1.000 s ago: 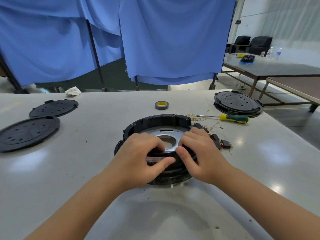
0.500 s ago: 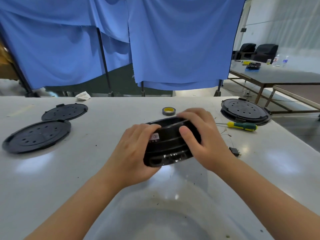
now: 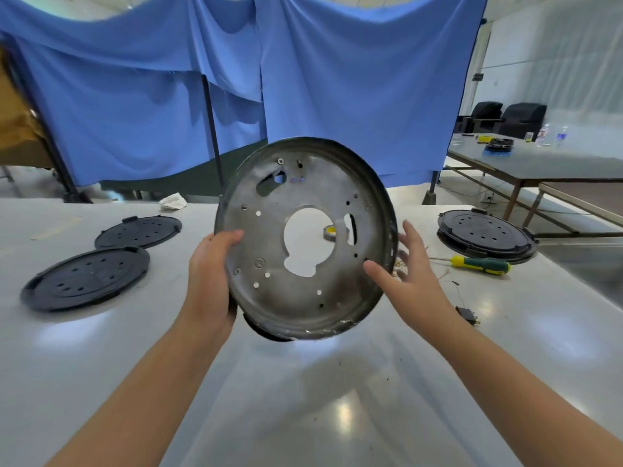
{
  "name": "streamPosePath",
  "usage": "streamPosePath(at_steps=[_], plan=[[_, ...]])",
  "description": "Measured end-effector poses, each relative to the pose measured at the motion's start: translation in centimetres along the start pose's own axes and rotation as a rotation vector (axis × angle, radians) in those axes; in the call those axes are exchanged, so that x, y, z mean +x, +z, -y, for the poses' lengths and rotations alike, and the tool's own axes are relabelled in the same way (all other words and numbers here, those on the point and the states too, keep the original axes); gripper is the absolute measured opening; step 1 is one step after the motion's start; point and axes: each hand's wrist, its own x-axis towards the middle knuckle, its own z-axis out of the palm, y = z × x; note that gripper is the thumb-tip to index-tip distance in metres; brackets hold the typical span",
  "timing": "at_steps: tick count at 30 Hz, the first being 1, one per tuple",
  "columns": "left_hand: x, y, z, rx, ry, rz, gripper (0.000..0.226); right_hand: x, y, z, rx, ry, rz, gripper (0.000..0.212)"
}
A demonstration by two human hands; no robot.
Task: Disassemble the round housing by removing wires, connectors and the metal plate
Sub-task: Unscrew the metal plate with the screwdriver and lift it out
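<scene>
I hold the round housing up on edge above the white table point(image 3: 303, 399), its grey metal plate point(image 3: 303, 298) facing me. The plate has a large centre hole and several small holes. A sliver of the black housing point(image 3: 266, 332) shows behind the plate's lower rim. My left hand point(image 3: 212, 278) grips the left rim, thumb on the plate's face and fingers behind. My right hand point(image 3: 404, 271) is at the right rim with straight, spread fingers; the thumb lies over the plate's face. Loose thin wires point(image 3: 401, 267) and a small black connector point(image 3: 467, 315) lie on the table to the right.
Two black round lids point(image 3: 87, 278) point(image 3: 138, 230) lie at the left. A stack of black covers point(image 3: 485, 235) sits at the right, a green-yellow screwdriver point(image 3: 482, 264) before it. A tape roll point(image 3: 330, 232) shows through the plate's hole. Blue curtains hang behind.
The housing has gone from lying on the table to raised and turned on edge, plate side towards me. My right hand has let go of its grip and spread its fingers.
</scene>
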Motion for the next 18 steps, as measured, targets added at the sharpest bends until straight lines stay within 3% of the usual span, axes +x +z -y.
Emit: streamPosePath(at_steps=[2, 9, 15, 18], plan=[[0.0, -0.2, 0.5, -0.031, -0.084, 0.069, 0.027, 0.3, 0.2, 0.1, 0.045, -0.026, -0.015, 0.074], [0.0, -1.3, 2.3, -0.036, -0.367, 0.101, 0.03, 0.9, -0.7, -0.4, -0.05, 0.024, -0.207, 0.05], [0.9, -1.5, 2.0, 0.393, -0.548, 0.162, 0.033, 1.9, -3.0, -0.2, -0.195, 0.173, -0.11, 0.042], [1.8, -1.1, 2.2, 0.652, -0.522, 0.147, 0.027, 2.7, -4.1, 0.0, -0.316, 0.25, -0.058, 0.037]])
